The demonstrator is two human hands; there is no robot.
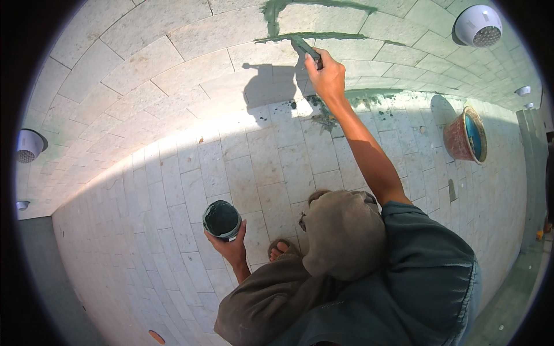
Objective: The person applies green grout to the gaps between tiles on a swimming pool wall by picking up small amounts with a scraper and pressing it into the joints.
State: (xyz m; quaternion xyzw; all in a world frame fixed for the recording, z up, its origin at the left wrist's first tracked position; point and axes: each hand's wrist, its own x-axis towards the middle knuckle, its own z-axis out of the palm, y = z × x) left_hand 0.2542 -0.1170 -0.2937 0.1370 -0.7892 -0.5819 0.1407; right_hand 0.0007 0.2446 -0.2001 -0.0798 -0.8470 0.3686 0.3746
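My right hand (pixel 329 74) reaches out to the tiled wall (pixel 193 43), its fingers closed round a narrow spatula (pixel 304 47) smeared dark green. The spatula's tip meets a band of dark green grout (pixel 340 36) along a tile joint. More green joins up the joint above it, framing part of one tile. Low at my left side, my left hand (pixel 232 250) grips a round tub (pixel 222 219) of dark green paste, its open mouth facing up. Pale smears coat the tub's rim.
Dark green crumbs (pixel 324 119) lie on the tiled floor (pixel 251 173) along the wall's foot. A stained reddish bucket (pixel 459 139), blue-green inside, stands at the right. White round fixtures (pixel 480 26) stick out from the wall on both sides. My sandalled foot (pixel 280 249) is below.
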